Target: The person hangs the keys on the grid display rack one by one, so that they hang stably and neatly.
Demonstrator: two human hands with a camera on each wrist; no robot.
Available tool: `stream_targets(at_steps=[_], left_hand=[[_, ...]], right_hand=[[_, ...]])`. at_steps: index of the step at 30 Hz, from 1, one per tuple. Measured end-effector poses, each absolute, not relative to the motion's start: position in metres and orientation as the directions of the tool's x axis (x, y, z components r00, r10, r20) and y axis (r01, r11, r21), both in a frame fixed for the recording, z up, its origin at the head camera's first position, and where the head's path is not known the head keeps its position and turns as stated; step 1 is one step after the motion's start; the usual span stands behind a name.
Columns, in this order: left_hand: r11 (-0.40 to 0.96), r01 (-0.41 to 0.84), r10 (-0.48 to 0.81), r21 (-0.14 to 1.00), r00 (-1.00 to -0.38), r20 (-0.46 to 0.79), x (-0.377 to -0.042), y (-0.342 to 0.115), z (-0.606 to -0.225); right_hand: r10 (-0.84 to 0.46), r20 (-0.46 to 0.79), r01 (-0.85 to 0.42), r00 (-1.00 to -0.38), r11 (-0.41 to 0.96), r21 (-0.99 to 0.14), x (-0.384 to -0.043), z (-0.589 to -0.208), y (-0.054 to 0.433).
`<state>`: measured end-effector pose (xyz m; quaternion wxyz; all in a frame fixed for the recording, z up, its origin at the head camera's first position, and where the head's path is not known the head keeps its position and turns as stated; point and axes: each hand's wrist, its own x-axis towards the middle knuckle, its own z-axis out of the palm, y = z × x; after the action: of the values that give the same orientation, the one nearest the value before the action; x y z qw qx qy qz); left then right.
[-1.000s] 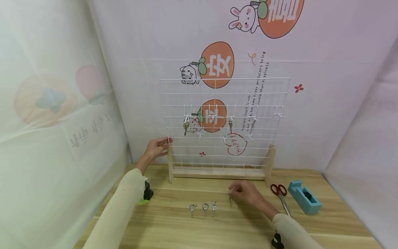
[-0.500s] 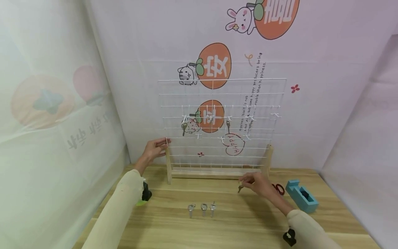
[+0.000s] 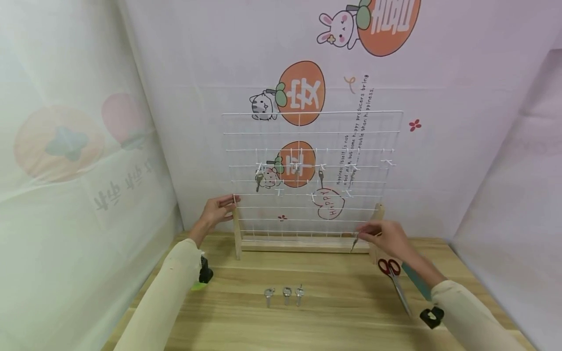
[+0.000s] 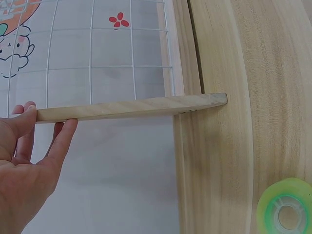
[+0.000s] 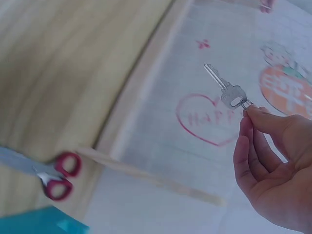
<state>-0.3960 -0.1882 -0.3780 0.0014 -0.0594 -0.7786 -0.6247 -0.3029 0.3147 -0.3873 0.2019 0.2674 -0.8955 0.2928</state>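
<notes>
Here, a key in my right hand and the rack's post in my left

My right hand [image 3: 388,236] pinches a key [image 5: 233,95] by the small ring at its head, thumb against fingers, the blade pointing away from my palm. From the head view it hangs aslant, tip down, in front of the lower right part of the rack [image 3: 303,244], near the right post [image 3: 379,212]; whether it touches the wires I can't tell. My left hand [image 3: 217,209] grips the upper end of the left post [image 4: 126,108], with fingers on both sides of the wood. On the table [image 3: 246,326], in front of the rack, three more keys [image 3: 287,292] lie side by side, heads toward the rack. Higher up, other keys [image 3: 321,178] hang from white hooks [image 3: 322,166]. To the right lie red-handled scissors [image 3: 398,287], next to a teal tape holder [image 3: 416,280] partly hidden by my forearm. A roll of green tape [image 4: 268,204] sits on my left
</notes>
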Motion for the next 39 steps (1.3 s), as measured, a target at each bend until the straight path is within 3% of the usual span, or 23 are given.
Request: stream_targets(at_steps=[6,21,25,39], left_hand=[[0.195,0.091,0.093,0.977,-0.993,0.074,-0.396,-0.189,-0.378],[0.188,0.091,0.102,0.978,-0.992,0.073,-0.393,-0.189,-0.377],[0.189,0.088,0.099,0.978,-0.993,0.070,-0.393,-0.188,-0.376],[0.199,0.093,0.103,0.976,-0.992,0.074,-0.391,-0.187,-0.375]], right_hand=[[-0.288,0.484,-0.508,-0.827,0.751,-0.422,-0.305,-0.354,0.333],[-0.118,0.672,-0.495,-0.731,0.770,-0.403,-0.297,-0.280,0.360],[-0.055,0.681,-0.462,-0.731,0.774,-0.433,-0.298,-0.264,0.364],[0.065,0.599,-0.364,-0.798,0.740,-0.565,-0.313,-0.255,0.369]])
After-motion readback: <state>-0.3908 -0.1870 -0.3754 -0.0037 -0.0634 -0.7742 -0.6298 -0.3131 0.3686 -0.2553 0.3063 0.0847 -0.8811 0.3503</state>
